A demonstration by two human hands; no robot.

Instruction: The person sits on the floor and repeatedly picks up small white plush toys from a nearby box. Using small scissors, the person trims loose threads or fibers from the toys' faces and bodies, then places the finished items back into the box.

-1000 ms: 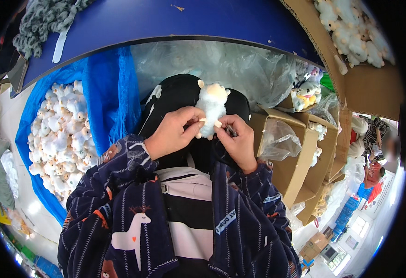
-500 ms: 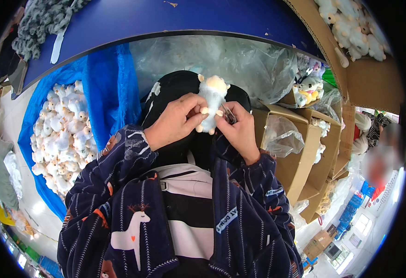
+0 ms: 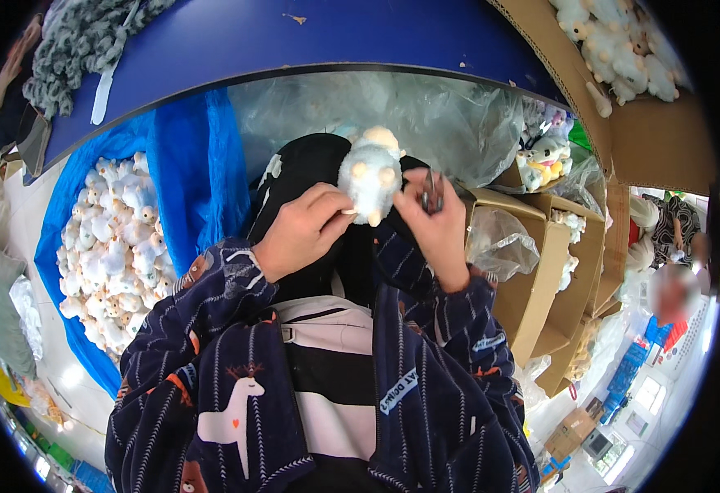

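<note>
A small white plush toy is pinched at its lower edge by the left hand, above the lap. Small scissors are gripped in the right hand, fingers pressed together, just beside it. Cardboard boxes are seen at right.

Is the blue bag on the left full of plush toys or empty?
Full: the blue bag lies open, with a heap of small white plush toys filling it.
</note>
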